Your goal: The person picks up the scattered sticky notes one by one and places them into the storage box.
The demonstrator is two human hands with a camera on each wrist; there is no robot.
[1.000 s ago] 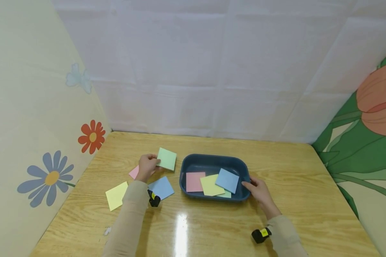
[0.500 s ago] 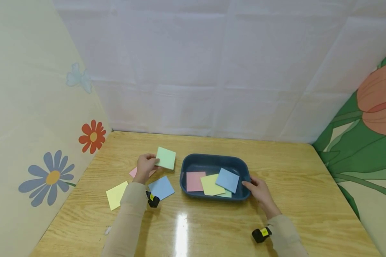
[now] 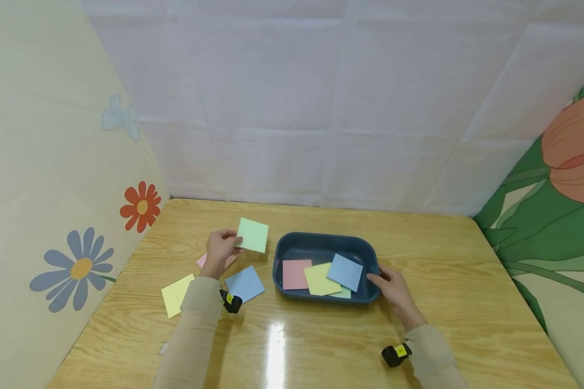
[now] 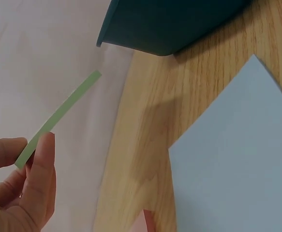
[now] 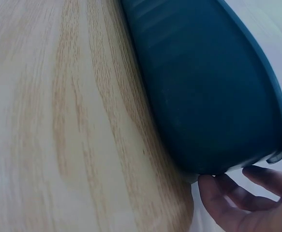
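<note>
On my feed the left hand [image 3: 220, 248] pinches the green pad [image 3: 252, 235] between thumb and fingers, square, matt paper, thin flat edge, held tilted above the table just left of the tray. Right hand [image 3: 391, 289] is clamped on the right end of the tray [image 3: 299, 249], thumb over the rim, fingers against the outside; I read smooth dark blue plastic, rounded corners, slightly shiny. Inside I count a flat pink square [image 3: 297, 274], a yellow square [image 3: 317, 280] and a tilted blue square [image 3: 345, 273] overlapping it, with a pale green corner [image 3: 342, 293] under them. Near the left arm: yellow sheet [image 3: 172, 297], blue sheet [image 3: 245, 284], pink sheet [image 3: 229, 262] partly hidden by that hand. Table [image 3: 467, 281] is pale wood grain, glossy, one bright glare streak [image 3: 275, 351]. Behind it I see a creased white cloth [image 3: 292, 108]; painted daisies [image 3: 80, 268] left, a big coral tulip [image 3: 576, 148] right
</note>
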